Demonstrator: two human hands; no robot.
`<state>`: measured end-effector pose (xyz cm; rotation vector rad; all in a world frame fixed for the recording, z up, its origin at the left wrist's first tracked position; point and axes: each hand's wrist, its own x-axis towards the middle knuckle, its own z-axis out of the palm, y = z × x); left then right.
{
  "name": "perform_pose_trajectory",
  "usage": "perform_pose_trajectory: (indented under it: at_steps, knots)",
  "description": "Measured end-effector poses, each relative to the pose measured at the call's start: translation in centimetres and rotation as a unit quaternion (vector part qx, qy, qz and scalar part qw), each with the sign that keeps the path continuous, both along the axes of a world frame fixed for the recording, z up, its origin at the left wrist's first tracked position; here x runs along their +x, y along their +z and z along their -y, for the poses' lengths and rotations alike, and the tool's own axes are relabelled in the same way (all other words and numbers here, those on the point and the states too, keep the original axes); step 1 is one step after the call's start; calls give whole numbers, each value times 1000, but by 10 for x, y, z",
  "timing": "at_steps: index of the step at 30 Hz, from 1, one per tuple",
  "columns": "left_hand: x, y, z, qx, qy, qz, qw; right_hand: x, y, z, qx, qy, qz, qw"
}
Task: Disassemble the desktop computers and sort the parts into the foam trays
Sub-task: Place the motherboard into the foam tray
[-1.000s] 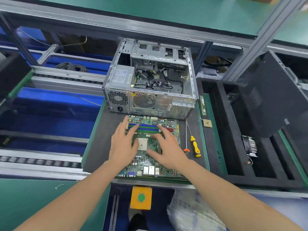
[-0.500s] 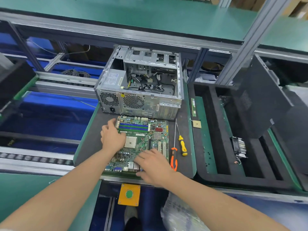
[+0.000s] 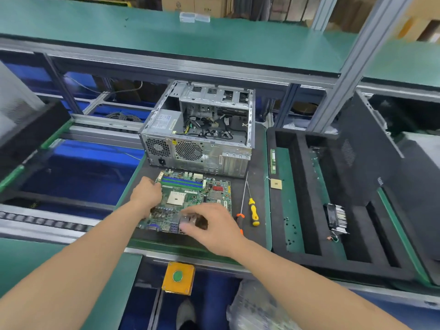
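Note:
A green motherboard [image 3: 197, 194] lies on the black mat in front of the opened metal computer case [image 3: 197, 148]. My left hand [image 3: 146, 195] grips the board's left edge, fingers curled over it near the memory slots. At the board's near side my right hand [image 3: 209, 225] has its fingers curled round the silver port block. To the right stands a black foam tray [image 3: 300, 194]. A finned heatsink fan [image 3: 337, 217] sits in one of its slots. A memory stick [image 3: 273, 161] and a CPU chip [image 3: 276, 184] lie on its green left strip.
A yellow-handled screwdriver [image 3: 253, 211] and an orange-handled one [image 3: 240, 217] lie right of the board. Several small screws [image 3: 289, 231] dot the green strip. A dark side panel [image 3: 371, 163] leans over the tray. A yellow box with a green button [image 3: 178, 277] hangs below the bench edge.
Both hands left the middle of the board. The left went to its left edge, the right drew back to the near port side and curled onto it.

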<state>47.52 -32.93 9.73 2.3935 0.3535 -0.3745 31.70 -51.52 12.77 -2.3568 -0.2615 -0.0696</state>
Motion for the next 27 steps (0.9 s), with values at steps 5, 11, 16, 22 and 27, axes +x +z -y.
perform_pose_trajectory:
  at_steps: [5, 11, 16, 22, 27]
  knots:
    - [-19, 15, 9, -1, 8, 7, 1000, -1, 2, 39, 116, -304, -73, 943]
    - [-48, 45, 39, -42, 19, -8, 999, -14, 26, 91, 408, -311, -352, 783]
    - [-74, 60, 95, -88, 1, -34, 996, -38, 55, 139, 384, -296, -329, 810]
    - [-86, 61, 188, -163, -32, -93, 982, -62, 91, 226, 313, -331, -285, 843]
    - [-83, 66, 264, -241, -113, -146, 953, -51, 123, 288, 259, -383, -209, 862]
